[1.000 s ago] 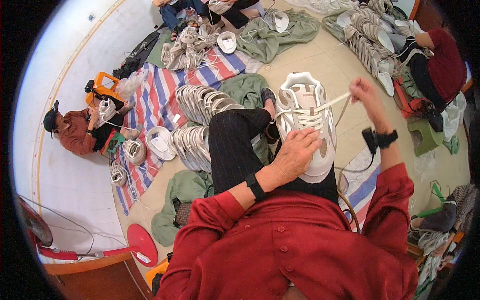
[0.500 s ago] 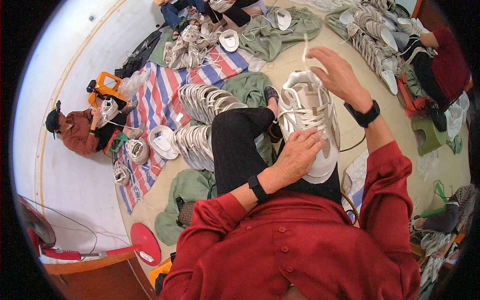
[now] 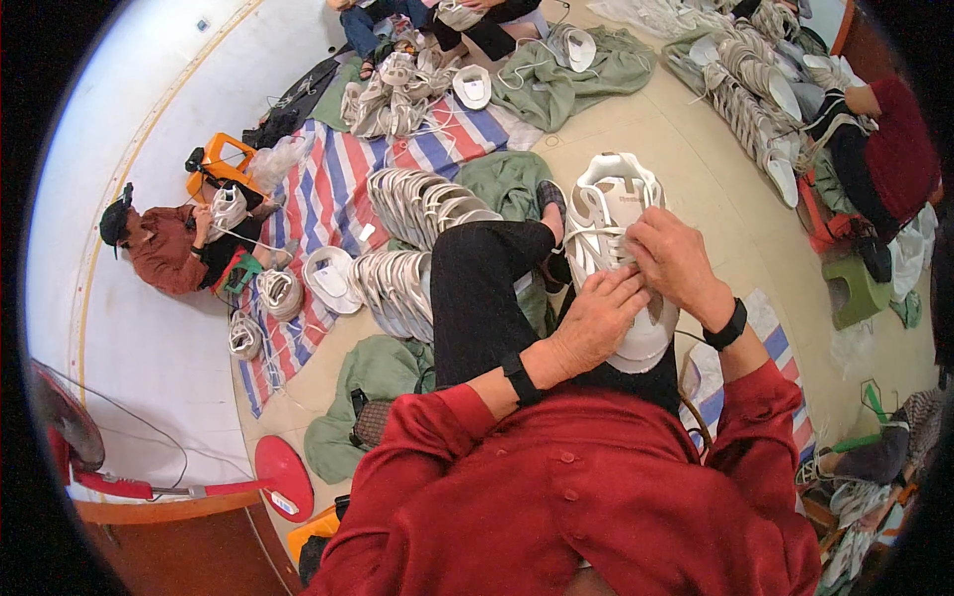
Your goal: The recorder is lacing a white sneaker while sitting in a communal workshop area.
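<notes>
A white sneaker (image 3: 618, 214) rests on my lap, toe toward me and heel opening away. My left hand (image 3: 596, 320) lies over its front part and pinches the white lace (image 3: 588, 233) near the eyelets. My right hand (image 3: 671, 260) is closed on the laces at the middle of the shoe, just right of my left fingers. Both wrists wear black bands. My black-trousered leg (image 3: 482, 288) runs out to the left of the shoe.
Rows of white sneakers (image 3: 412, 238) lie on a striped mat (image 3: 333, 204) to my left. A seated person in a brown top (image 3: 164, 248) works by an orange crate (image 3: 214, 164). More shoe rows (image 3: 760, 84) and a person in red (image 3: 894, 149) sit at the right. A green stool (image 3: 855, 293) stands nearby.
My right hand, which held a lace end pulled out high to the right, has come down and back onto the shoe's laces beside my left hand. The left hand stayed on the shoe.
</notes>
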Demonstrator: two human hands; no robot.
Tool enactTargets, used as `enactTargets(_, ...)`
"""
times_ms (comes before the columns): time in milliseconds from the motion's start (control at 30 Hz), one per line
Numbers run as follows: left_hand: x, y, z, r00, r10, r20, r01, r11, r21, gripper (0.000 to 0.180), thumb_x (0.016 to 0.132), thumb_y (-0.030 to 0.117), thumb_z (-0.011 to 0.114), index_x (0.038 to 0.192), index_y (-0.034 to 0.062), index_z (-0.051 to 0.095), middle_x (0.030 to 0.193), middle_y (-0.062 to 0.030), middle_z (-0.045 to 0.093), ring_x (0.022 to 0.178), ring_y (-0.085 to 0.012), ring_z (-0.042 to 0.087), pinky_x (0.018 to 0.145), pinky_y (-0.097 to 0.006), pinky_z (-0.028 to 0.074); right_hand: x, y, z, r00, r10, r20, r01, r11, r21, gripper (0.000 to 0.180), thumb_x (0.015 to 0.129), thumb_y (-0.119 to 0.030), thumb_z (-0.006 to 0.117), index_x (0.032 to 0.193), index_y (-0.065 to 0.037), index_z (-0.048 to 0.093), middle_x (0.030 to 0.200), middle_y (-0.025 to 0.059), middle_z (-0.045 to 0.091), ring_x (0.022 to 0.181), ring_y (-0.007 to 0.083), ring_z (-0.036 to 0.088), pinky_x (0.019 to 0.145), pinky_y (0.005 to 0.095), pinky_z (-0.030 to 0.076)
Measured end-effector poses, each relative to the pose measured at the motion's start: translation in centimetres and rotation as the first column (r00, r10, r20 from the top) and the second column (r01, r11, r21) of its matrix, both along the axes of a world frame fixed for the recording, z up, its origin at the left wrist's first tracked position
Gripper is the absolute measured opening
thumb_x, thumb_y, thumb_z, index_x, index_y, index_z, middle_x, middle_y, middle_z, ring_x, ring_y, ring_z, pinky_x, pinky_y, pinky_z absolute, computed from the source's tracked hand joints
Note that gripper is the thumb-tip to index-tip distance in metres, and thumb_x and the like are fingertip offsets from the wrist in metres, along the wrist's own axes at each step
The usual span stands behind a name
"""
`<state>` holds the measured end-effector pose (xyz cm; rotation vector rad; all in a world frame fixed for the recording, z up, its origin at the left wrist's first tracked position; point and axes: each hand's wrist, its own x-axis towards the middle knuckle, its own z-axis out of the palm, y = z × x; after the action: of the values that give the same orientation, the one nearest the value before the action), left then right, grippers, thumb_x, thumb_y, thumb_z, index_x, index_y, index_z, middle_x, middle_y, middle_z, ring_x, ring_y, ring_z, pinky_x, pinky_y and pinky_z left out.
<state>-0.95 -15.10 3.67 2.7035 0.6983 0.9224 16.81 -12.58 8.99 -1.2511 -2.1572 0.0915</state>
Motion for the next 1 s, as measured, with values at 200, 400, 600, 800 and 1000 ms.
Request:
enactTargets(200, -1.0, -0.2, -0.4, 0.964, 0.024, 0.266, -0.006, 0.998, -0.069, 0.023, 0.072, -0.004, 0.057, 0.095, -0.0019, 0.061, 0.109, -0.0188, 0.059, 0.107, -0.038, 0.057, 0.094, -0.043, 0.047, -2.2, -0.9, -0.3, 0.967, -0.137, 0.216, 0.148, 0.988, -0.036, 0.015, 0.078, -0.012, 0.062, 0.089, -0.005, 0.055, 0.087, 0.0125, 0.053, 0.085, 0.0332, 0.057, 0.066, 0.0452, 0.048)
enactTargets(400, -1.5, -0.6, -0.2, 0.938, 0.1, 0.332, -0.052, 0.987, -0.152, 0.023, 0.073, -0.005, 0.057, 0.096, -0.0004, 0.06, 0.104, -0.016, 0.059, 0.099, -0.0344, 0.058, 0.086, -0.039, 0.049, -2.3, -1.1, -0.2, 0.983, -0.113, 0.148, 0.121, 0.992, -0.044, 0.016, 0.077, -0.012, 0.061, 0.088, -0.004, 0.054, 0.082, 0.0148, 0.053, 0.079, 0.0357, 0.057, 0.065, 0.0464, 0.047)
enactTargets(600, -1.6, 0.2, 0.7, 0.921, 0.193, 0.338, -0.062, 0.93, -0.362, 0.031, 0.077, -0.006, 0.054, 0.108, 0.0016, 0.054, 0.1, -0.0178, 0.055, 0.094, -0.0381, 0.057, 0.081, -0.041, 0.049, -2.3, -1.2, -0.2, 0.98, -0.06, 0.19, 0.078, 0.993, -0.091, 0.013, 0.078, -0.01, 0.059, 0.084, -0.003, 0.05, 0.081, 0.0165, 0.052, 0.078, 0.0373, 0.055, 0.065, 0.0475, 0.044)
enactTargets(800, -1.4, 1.1, 0.2, 0.934, 0.164, 0.319, -0.025, 0.916, -0.4, 0.03, 0.076, -0.003, 0.055, 0.106, 0.0012, 0.052, 0.097, -0.0179, 0.053, 0.091, -0.0389, 0.057, 0.079, -0.042, 0.048, -1.7, -3.1, 0.2, 0.995, 0.04, 0.091, -0.033, 0.997, -0.075, 0.009, 0.08, -0.005, 0.054, 0.087, -0.002, 0.048, 0.081, 0.0179, 0.047, 0.079, 0.0389, 0.053, 0.066, 0.0475, 0.043)
enactTargets(1000, -1.7, 1.6, 0.2, 0.934, 0.151, 0.323, 0.037, 0.86, -0.509, 0.03, 0.076, -0.004, 0.054, 0.105, 0.001, 0.052, 0.094, -0.0161, 0.054, 0.089, -0.0335, 0.059, 0.079, -0.039, 0.048, -1.8, -4.0, -0.2, 0.999, -0.052, 0.014, 0.054, 0.988, -0.147, 0.008, 0.085, -0.005, 0.053, 0.091, -0.002, 0.048, 0.084, 0.0199, 0.052, 0.08, 0.0418, 0.057, 0.063, 0.0493, 0.046)
